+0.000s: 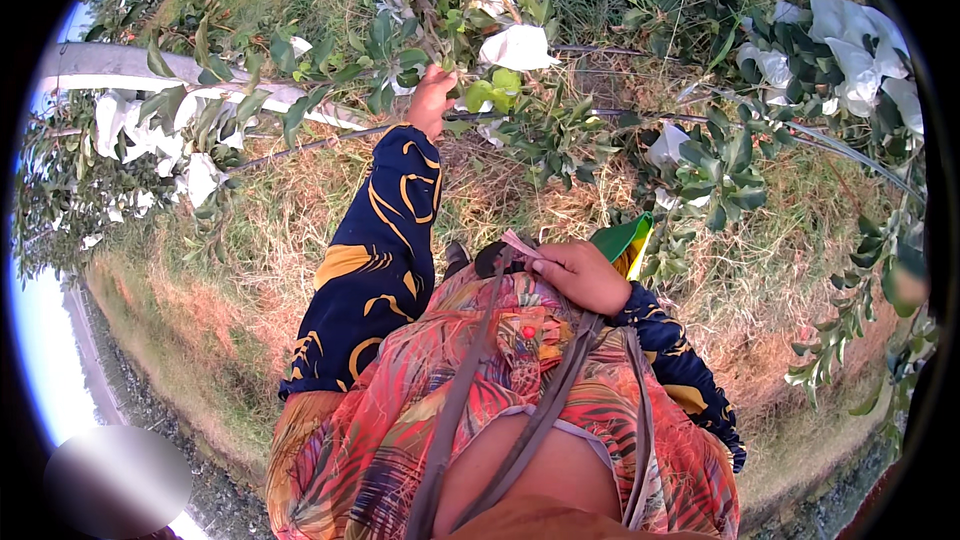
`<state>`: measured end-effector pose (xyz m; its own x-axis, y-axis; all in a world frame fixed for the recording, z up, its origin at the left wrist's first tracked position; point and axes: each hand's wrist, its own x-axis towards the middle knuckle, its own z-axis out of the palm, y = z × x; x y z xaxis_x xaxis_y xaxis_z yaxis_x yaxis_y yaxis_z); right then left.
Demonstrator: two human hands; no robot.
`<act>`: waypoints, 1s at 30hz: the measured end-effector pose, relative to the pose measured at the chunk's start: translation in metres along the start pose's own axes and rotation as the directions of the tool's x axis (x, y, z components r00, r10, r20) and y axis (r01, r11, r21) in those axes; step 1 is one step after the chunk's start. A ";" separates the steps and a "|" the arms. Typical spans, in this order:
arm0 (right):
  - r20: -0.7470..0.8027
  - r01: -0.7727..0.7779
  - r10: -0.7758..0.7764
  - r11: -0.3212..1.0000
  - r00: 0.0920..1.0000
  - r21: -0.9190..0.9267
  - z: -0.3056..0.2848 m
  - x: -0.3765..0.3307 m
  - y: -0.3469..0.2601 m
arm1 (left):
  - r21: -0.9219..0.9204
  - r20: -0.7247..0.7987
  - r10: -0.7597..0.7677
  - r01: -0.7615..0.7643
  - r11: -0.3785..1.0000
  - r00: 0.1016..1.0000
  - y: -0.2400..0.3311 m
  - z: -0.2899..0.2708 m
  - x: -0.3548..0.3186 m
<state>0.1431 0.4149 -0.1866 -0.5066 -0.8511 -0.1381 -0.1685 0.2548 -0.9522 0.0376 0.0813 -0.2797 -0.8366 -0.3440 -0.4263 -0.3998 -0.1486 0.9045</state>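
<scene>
My left hand [432, 102] is stretched forward into the apple-like tree, its fingers closed around a leafy branch [428, 28]. Leaves partly cover the fingertips. Close beside it hang a white bag [518, 47] and a few bright yellow-green leaves [493, 91]. At my waist, my right hand [583, 277] is closed, with a bundle of pale pink strips [521, 244] showing past its thumb. Its other fingers are partly hidden from view. Behind that hand a green bag with a yellow edge [622, 239] sticks out.
White bags hang in the foliage at left [200, 178] and right [860, 60]. A pale post [200, 75] slants in from the left, and thin wires [610, 112] cross ahead. Dry grass [520, 195] covers the ground. Grey straps [465, 390] hang down my front.
</scene>
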 end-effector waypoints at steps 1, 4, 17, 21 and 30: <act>-0.002 -0.004 0.004 1.000 1.000 -0.007 0.001 0.000 0.003 | 0.009 0.015 0.013 -0.013 1.000 1.000 -0.001 -0.004 0.000; 0.014 -0.040 0.039 0.999 0.999 0.026 0.001 0.001 0.005 | 0.005 0.040 0.058 -0.058 0.998 0.998 -0.004 -0.008 -0.002; 0.187 -0.177 0.173 0.984 0.967 0.002 0.004 0.018 0.008 | 0.143 0.072 0.035 -0.045 0.989 0.997 0.009 -0.025 -0.019; 0.198 -0.200 0.193 0.980 0.961 0.016 0.005 0.019 0.006 | 0.120 0.068 0.056 -0.063 0.991 0.996 0.008 -0.022 -0.021; 0.167 -0.196 0.193 0.981 0.967 -0.002 0.003 0.014 0.010 | 0.031 -0.074 0.147 -0.145 0.989 0.986 -0.005 -0.013 -0.025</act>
<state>0.1366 0.4040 -0.1989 -0.3807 -0.8504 -0.3631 -0.0674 0.4172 -0.9063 0.0657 0.0789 -0.2732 -0.8565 -0.4294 -0.2864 -0.2855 -0.0681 0.9560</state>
